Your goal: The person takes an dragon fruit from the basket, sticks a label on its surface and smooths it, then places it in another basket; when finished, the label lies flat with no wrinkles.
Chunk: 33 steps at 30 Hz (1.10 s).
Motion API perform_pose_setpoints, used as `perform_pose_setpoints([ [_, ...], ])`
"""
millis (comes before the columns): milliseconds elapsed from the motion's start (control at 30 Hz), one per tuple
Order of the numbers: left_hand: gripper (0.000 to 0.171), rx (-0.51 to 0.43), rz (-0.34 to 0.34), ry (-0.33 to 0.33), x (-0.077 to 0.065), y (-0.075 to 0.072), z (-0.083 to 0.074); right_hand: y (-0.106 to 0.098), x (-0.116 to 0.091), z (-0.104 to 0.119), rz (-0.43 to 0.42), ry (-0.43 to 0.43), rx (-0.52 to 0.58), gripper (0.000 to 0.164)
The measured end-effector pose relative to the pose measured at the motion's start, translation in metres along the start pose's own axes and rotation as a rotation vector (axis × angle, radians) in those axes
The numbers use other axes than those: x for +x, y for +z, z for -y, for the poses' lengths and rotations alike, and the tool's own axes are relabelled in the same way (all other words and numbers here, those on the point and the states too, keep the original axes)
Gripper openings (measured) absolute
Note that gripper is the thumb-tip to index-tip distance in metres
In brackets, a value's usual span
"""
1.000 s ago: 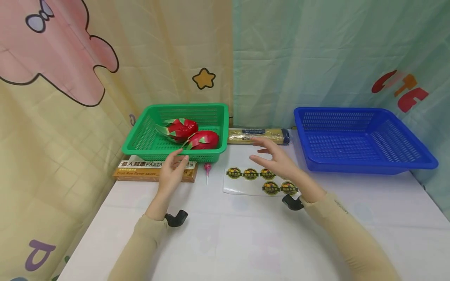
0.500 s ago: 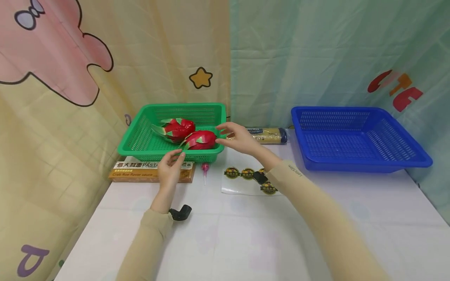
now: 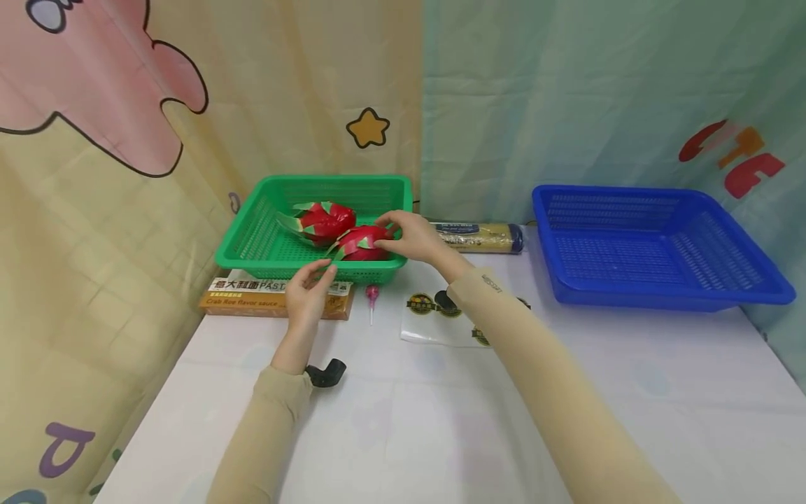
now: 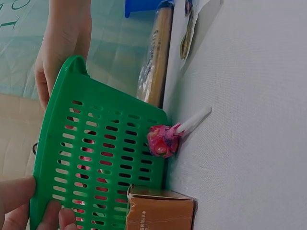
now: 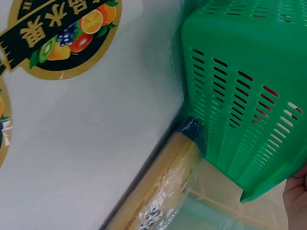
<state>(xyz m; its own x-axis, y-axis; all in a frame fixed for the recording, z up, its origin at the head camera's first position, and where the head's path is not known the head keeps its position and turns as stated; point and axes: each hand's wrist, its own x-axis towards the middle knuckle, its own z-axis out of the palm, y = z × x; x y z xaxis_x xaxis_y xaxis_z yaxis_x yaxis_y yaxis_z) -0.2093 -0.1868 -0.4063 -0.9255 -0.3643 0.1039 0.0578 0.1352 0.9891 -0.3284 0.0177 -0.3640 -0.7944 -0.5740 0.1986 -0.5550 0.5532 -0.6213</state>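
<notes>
Near the middle of the white surface (image 3: 390,434), a lollipop (image 3: 373,292) is lying beside the pasta box (image 3: 245,299). Just above the box, the left hand (image 3: 306,292) is pinching the near rim of the green basket (image 3: 264,265), apparently steadying it. Within the basket, the right hand (image 3: 412,236) is grasping the nearer dragon fruit (image 3: 362,245) around its right end, probably because the leaves are pointing left. The farther dragon fruit (image 3: 327,221) is resting behind.

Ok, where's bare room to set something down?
Bare: inside the blue basket; white table between it and right sleeve, or between that and left sleeve. Crowded: the green basket, with dragon fruits and right hand; at its front, left hand, pasta box, lollipop.
</notes>
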Motion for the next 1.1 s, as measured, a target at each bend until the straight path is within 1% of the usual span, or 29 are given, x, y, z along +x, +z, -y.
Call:
perform_pose_setpoints([
  [200,0.032,0.008,-0.009,0.006,0.002,0.000,-0.003,0.000,0.012,0.003,0.035,0.014,-0.104,0.042],
  [333,0.033,0.004,-0.011,0.016,0.003,0.000,-0.003,0.001,0.021,0.007,0.063,-0.009,-0.178,0.042],
  [433,0.031,-0.003,-0.008,0.017,0.003,0.000,-0.003,0.004,0.025,0.009,0.101,-0.028,-0.208,0.042],
  [567,0.030,-0.002,-0.004,-0.004,0.001,0.000,-0.002,0.009,0.026,0.010,0.133,-0.023,-0.219,0.040],
  [667,0.032,-0.003,0.004,-0.012,0.000,0.001,-0.002,0.009,0.025,0.011,0.159,-0.026,-0.236,0.035],
  [800,0.032,-0.007,0.002,0.007,0.001,0.001,-0.002,0.007,0.026,0.012,0.197,-0.050,-0.258,0.030],
  [933,0.031,-0.013,-0.005,0.018,0.001,0.001,-0.001,0.007,0.027,0.011,0.199,-0.057,-0.243,0.026],
  [1100,0.032,-0.004,-0.007,0.002,0.000,0.001,0.000,0.008,0.027,0.010,0.193,-0.066,-0.207,0.022],
])
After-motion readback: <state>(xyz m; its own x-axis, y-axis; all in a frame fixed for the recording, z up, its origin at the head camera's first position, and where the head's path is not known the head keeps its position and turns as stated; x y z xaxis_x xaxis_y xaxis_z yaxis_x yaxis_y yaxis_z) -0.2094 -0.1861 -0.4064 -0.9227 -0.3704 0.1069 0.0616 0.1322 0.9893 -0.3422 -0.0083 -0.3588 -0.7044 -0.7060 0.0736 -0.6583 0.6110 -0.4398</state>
